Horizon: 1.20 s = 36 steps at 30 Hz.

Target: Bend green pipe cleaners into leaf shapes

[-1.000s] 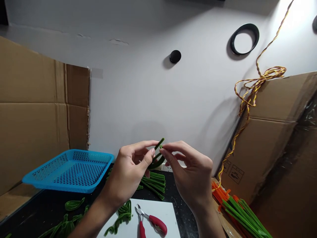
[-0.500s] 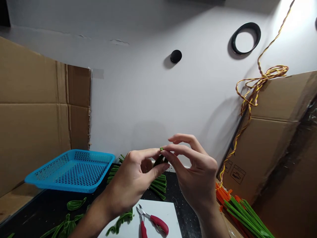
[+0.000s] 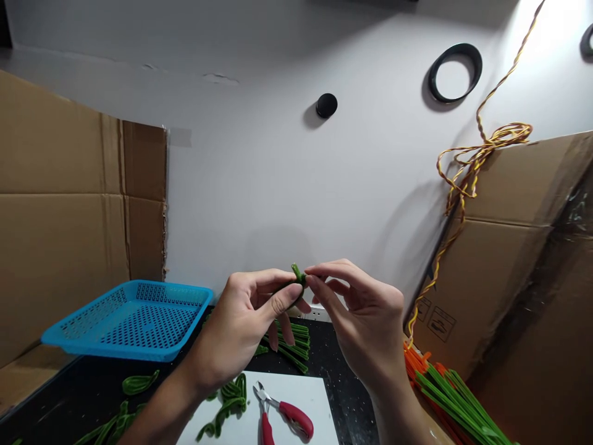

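A short green pipe cleaner [image 3: 296,271], partly hidden by fingers, is pinched between both hands above the white board [image 3: 317,395]. My left hand [image 3: 245,321] grips it between thumb and index finger; its other fingers hang loosely below. From the other side, the thumb and index fingertip of my right hand [image 3: 365,315] close on the same piece. Red-handled nippers [image 3: 296,419] lie with parted jaws on the board below. Beside them sit curled green pipe-cleaner pieces [image 3: 227,408]. Behind my hands, straight green pipe cleaners [image 3: 296,346] lie on the dark tabletop.
A blue perforated basket [image 3: 176,352] stands at the left against cardboard [image 3: 65,247]. Looped green pieces [image 3: 139,383] lie in front of it. Orange and green pipe cleaners [image 3: 458,395] are at the right, near a cardboard box [image 3: 509,266] with a yellow twisted cord [image 3: 463,228].
The green piece now sticks up farther above the left fingertips. My right hand's raised fingers have come down and curled in, and my left hand's lower fingers have loosened downward.
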Tool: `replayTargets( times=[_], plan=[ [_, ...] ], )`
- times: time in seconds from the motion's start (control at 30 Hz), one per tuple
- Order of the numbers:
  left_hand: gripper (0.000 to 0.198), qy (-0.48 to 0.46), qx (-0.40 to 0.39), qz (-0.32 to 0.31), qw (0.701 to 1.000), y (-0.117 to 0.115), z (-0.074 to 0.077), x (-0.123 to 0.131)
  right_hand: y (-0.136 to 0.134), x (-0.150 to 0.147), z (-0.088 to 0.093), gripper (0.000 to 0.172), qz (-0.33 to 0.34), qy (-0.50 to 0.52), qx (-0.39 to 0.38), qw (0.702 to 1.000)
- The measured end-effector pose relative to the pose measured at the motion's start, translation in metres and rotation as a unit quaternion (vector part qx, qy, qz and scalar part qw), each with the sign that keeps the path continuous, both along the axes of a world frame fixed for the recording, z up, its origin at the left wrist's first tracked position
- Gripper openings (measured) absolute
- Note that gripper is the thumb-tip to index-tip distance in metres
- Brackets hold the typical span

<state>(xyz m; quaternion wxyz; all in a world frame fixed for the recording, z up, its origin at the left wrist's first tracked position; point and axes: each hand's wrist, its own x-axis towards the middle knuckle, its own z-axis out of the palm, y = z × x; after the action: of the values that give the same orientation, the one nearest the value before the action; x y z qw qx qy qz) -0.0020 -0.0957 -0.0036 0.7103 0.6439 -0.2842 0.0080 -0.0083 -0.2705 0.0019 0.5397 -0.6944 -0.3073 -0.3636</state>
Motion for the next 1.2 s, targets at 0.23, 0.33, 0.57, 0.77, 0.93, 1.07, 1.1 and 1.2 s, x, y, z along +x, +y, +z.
replayTargets(
  times=[0.23, 0.33, 0.57, 0.77, 0.93, 1.07, 1.1, 1.2],
  plan=[
    [0.041, 0.024, -0.046, -0.005, 0.999, -0.002, -0.003, 0.006, 0.001, 0.002, 0.001, 0.010, -0.054, -0.040, -0.011, 0.998],
    [0.047, 0.025, -0.056, 0.014, 0.998, -0.003, -0.004, 0.006, 0.000, 0.003, -0.001, 0.012, -0.071, -0.050, -0.032, 0.996],
    [0.048, 0.020, -0.059, 0.052, 0.997, -0.007, -0.002, 0.002, 0.006, -0.001, -0.001, 0.014, -0.060, -0.050, -0.026, 0.997],
    [0.042, 0.037, -0.072, 0.037, 0.996, -0.007, -0.001, 0.005, 0.010, -0.006, -0.001, 0.015, -0.039, -0.050, -0.037, 0.997],
    [0.039, 0.090, -0.122, -0.030, 0.988, -0.002, -0.002, 0.006, 0.007, -0.009, 0.002, 0.017, 0.020, -0.036, -0.008, 0.999],
    [0.037, 0.091, -0.125, -0.013, 0.988, 0.002, -0.003, 0.006, 0.004, -0.009, 0.004, 0.018, 0.059, -0.015, -0.026, 0.998],
    [0.036, 0.083, -0.120, 0.001, 0.989, 0.003, -0.003, 0.006, 0.003, -0.009, 0.005, 0.019, 0.066, -0.010, -0.032, 0.997],
    [0.032, 0.032, -0.087, 0.046, 0.995, 0.006, -0.002, 0.006, 0.003, -0.010, 0.005, 0.023, 0.084, 0.017, -0.050, 0.995]
  ],
)
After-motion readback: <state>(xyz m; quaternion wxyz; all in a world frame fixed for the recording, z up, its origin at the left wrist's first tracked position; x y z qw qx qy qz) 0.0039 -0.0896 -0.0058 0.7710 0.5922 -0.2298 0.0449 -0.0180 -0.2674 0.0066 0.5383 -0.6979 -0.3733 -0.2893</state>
